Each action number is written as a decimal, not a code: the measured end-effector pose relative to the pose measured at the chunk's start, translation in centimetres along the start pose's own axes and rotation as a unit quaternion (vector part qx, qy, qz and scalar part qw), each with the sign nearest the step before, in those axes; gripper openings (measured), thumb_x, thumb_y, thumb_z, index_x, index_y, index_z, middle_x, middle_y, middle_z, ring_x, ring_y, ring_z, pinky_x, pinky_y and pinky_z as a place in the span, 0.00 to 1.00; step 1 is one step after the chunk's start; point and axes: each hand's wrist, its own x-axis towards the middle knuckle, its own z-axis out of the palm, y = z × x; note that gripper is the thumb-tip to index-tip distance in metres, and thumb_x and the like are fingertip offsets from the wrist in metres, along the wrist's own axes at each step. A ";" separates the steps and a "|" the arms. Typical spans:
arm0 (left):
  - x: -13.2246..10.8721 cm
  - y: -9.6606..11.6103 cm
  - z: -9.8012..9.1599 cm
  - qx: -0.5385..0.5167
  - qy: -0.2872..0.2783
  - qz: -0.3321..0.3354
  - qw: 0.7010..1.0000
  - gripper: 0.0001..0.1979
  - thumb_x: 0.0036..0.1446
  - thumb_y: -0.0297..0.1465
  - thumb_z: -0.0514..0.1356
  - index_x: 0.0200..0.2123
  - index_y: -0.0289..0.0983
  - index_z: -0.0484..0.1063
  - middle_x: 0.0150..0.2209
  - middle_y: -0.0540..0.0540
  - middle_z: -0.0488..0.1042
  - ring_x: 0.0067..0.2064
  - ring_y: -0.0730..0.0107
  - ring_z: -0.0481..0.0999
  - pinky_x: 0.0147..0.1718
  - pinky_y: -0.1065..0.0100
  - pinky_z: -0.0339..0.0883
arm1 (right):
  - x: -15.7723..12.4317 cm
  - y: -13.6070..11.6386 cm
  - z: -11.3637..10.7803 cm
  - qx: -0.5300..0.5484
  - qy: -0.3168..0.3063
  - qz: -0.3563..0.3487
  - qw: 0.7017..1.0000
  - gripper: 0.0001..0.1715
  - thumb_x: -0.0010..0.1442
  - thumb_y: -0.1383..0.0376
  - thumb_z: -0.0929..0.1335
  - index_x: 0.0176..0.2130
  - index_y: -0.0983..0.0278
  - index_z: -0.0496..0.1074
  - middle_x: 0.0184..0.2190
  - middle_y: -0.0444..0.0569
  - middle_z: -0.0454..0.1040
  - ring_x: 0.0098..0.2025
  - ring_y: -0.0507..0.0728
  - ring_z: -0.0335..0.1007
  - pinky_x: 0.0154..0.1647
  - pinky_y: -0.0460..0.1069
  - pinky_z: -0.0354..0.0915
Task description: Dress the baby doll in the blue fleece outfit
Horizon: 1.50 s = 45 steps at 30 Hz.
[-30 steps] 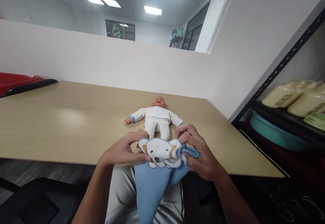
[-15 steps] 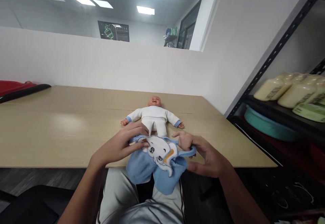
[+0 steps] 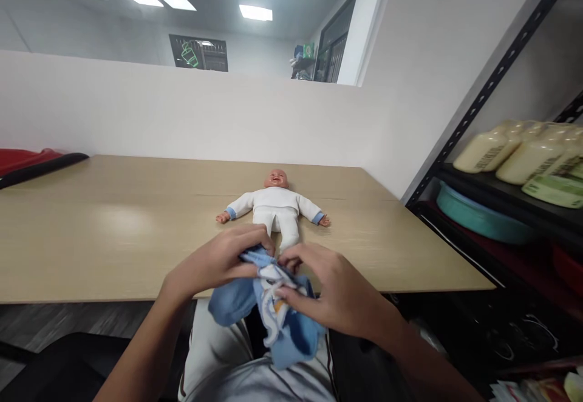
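Observation:
A soft blue plush cloth piece point(image 3: 291, 335) with a white cartoon animal face hangs bunched over my lap, at the table's front edge. My left hand point(image 3: 228, 259) pinches its upper left part between thumb and fingers. On the other side, my right hand point(image 3: 328, 286) grips the folded face patch, thumb in front and fingers behind. The face is partly covered and creased, with a bit of orange showing. Just beyond my hands a baby doll point(image 3: 276, 201) lies on its back, arms spread, in a white outfit with blue cuffs. Its feet are hidden behind my hands and the cloth.
The wooden table point(image 3: 122, 238) runs up to a white wall point(image 3: 218, 116). To the right, a black metal shelf holds several cream bottles point(image 3: 489, 150) and a teal basin point(image 3: 483, 217). A red item with a black edge point(image 3: 40, 162) sits at far left.
My right hand has moved left and let the blue strap go from its fingers, taking hold of the face patch. The cloth, spread wide before, is now folded together.

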 end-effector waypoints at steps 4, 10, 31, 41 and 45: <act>-1.5 0.6 0.1 0.001 -0.031 -0.001 1.000 0.22 0.52 0.48 0.75 0.45 0.44 0.80 0.41 0.47 0.79 0.43 0.57 0.77 0.42 0.69 0.68 | -0.1 0.4 0.9 -0.069 0.013 -0.063 0.996 0.13 0.59 0.70 0.73 0.45 0.60 0.75 0.40 0.48 0.77 0.44 0.60 0.73 0.44 0.53 0.68; -3.5 0.5 0.4 0.008 -0.051 -0.046 0.998 0.10 0.71 0.38 0.60 0.51 0.45 0.77 0.49 0.43 0.78 0.49 0.56 0.77 0.48 0.66 0.70 | 0.3 -0.3 0.7 -0.163 0.099 -0.104 0.976 0.19 0.59 0.75 0.68 0.49 0.62 0.75 0.50 0.55 0.76 0.51 0.63 0.72 0.50 0.56 0.69; -3.5 -0.4 1.3 0.049 -0.026 0.010 0.998 0.09 0.73 0.34 0.57 0.50 0.45 0.76 0.61 0.43 0.67 0.59 0.58 0.72 0.58 0.64 0.66 | -2.8 0.6 5.1 -0.104 0.169 -0.029 0.980 0.19 0.58 0.77 0.66 0.46 0.59 0.72 0.41 0.49 0.74 0.45 0.62 0.69 0.46 0.55 0.66; -2.7 -0.9 2.6 -0.052 0.079 -0.017 0.995 0.06 0.72 0.35 0.60 0.41 0.40 0.73 0.46 0.46 0.72 0.51 0.60 0.71 0.55 0.63 0.63 | -0.9 0.5 4.1 0.137 0.070 0.028 0.988 0.14 0.68 0.72 0.62 0.50 0.60 0.70 0.57 0.53 0.71 0.62 0.61 0.65 0.65 0.56 0.60; -2.6 -0.9 2.7 -0.047 0.087 0.015 0.995 0.07 0.70 0.32 0.61 0.37 0.40 0.74 0.49 0.45 0.72 0.53 0.60 0.70 0.57 0.62 0.60 | -1.2 0.6 3.8 0.182 0.041 0.015 0.982 0.12 0.65 0.72 0.64 0.47 0.60 0.69 0.44 0.48 0.73 0.47 0.58 0.69 0.53 0.52 0.65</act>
